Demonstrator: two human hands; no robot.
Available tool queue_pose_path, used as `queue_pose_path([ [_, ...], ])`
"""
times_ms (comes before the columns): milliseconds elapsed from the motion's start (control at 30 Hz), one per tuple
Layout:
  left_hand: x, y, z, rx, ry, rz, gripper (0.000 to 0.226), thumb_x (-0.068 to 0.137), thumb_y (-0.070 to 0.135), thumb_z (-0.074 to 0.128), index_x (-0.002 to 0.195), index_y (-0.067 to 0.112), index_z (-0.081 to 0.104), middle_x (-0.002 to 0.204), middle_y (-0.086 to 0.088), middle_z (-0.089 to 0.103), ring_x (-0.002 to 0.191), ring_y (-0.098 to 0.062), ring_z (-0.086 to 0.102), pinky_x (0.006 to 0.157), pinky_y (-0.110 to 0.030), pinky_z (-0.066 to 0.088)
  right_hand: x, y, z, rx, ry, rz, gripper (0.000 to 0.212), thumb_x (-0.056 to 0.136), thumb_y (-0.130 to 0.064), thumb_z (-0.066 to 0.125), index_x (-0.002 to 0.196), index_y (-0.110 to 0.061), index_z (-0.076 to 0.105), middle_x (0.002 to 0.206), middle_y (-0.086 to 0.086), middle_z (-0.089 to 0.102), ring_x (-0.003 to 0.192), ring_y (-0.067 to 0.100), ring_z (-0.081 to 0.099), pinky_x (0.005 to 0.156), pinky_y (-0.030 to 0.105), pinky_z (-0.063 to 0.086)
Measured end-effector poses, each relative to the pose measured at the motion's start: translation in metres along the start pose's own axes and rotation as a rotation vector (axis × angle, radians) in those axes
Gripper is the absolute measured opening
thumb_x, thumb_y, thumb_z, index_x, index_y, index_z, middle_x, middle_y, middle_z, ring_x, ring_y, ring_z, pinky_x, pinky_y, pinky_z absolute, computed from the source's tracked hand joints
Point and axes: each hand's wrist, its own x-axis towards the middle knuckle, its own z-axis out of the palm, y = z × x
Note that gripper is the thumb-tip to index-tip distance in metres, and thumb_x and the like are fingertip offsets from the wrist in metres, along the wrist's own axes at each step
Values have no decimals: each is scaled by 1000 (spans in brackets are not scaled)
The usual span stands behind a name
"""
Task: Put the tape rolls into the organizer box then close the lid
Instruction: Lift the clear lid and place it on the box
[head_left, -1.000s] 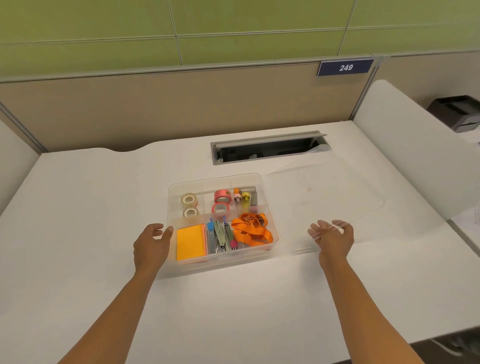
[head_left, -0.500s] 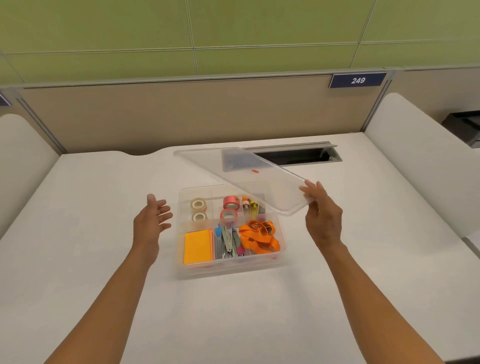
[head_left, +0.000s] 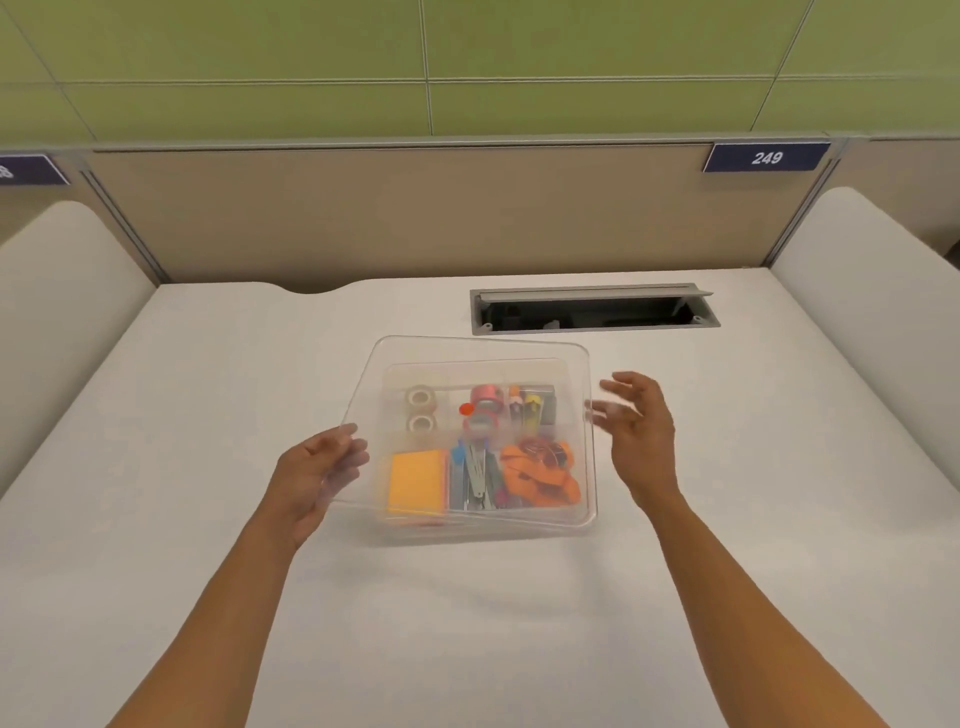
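Note:
The clear organizer box (head_left: 483, 531) stands mid-desk. In its back compartments lie two beige tape rolls (head_left: 420, 399) and two pink-red tape rolls (head_left: 487, 397). The clear lid (head_left: 467, 347) lies over the box, shifted and tilted up to the left. My left hand (head_left: 311, 478) grips the lid's left edge, thumb on top, fingers seen through the plastic. At the lid's right edge, my right hand (head_left: 641, 431) has its fingers spread and blurred, the fingertips just touching the rim.
The box's front holds an orange sticky-note pad (head_left: 415, 480), pens and clips, and an orange lanyard (head_left: 540, 475). An open cable slot (head_left: 592, 312) is set into the white desk (head_left: 467, 623) behind the box. Padded side panels flank the desk.
The lid went from lying flat on the desk at the right, to lifted by my right hand, to over the box. My left hand took hold of its left edge.

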Motion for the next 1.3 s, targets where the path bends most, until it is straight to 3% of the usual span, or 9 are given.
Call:
queue_pose_path([
  [67,-3,-8,4,25,43,33,23,89,11,61,112,9,65,89,-5,74,78,-14,72,64,-20,57,1,7,0,217,-65,224,20,96,-2,51,113,-11,56,113,15,62,87,27,70,73,35,60],
  [200,-9,-27,18,150,139,96,22,89,11,62,111,10,64,89,-6,71,76,-17,69,62,-24,54,-8,22,9,91,-73,282,20,91,-8,60,108,-20,61,116,5,63,95,18,65,72,24,54],
  [267,-11,-38,24,360,222,155,22,89,20,63,111,15,66,91,0,69,80,-15,65,69,-25,49,-12,29,16,-2,-83,236,32,89,-3,59,105,-30,61,122,-6,60,109,10,58,82,22,49],
  [367,-11,-51,32,620,330,230,26,91,28,59,115,19,64,103,2,63,90,-13,58,82,-26,42,-15,40,21,-79,-121,181,43,86,7,52,113,-24,60,128,-17,51,123,10,49,101,26,40],
  [467,-9,-57,36,699,376,269,29,93,28,56,118,13,63,107,-2,56,88,-16,57,84,-29,44,-12,49,22,-162,-168,147,48,84,11,53,120,-19,59,138,-13,46,131,11,42,108,25,32],
  [833,7,-61,49,811,377,237,37,97,28,48,127,8,55,109,-12,57,94,-21,53,87,-31,40,7,67,31,-379,-197,153,41,92,5,45,122,-20,59,150,2,40,138,18,35,107,22,27],
  [1033,14,-69,47,874,327,229,39,98,31,41,129,9,51,114,-15,56,103,-29,56,84,-34,43,11,72,39,-495,-173,155,43,98,-6,44,139,-18,44,150,2,40,137,22,37,107,27,27],
  [1200,17,-68,51,1125,251,341,51,99,22,34,149,15,23,141,-13,43,118,-32,49,90,-45,46,12,79,43,-619,-223,87,48,101,-22,40,148,-15,31,156,3,28,142,22,29,113,36,24],
  [1300,21,-66,51,1258,215,323,54,97,17,34,149,13,22,154,-13,31,129,-34,41,100,-48,41,13,82,43,-711,-259,47,52,102,-30,38,149,-14,26,158,3,22,144,20,24,113,37,23],
])
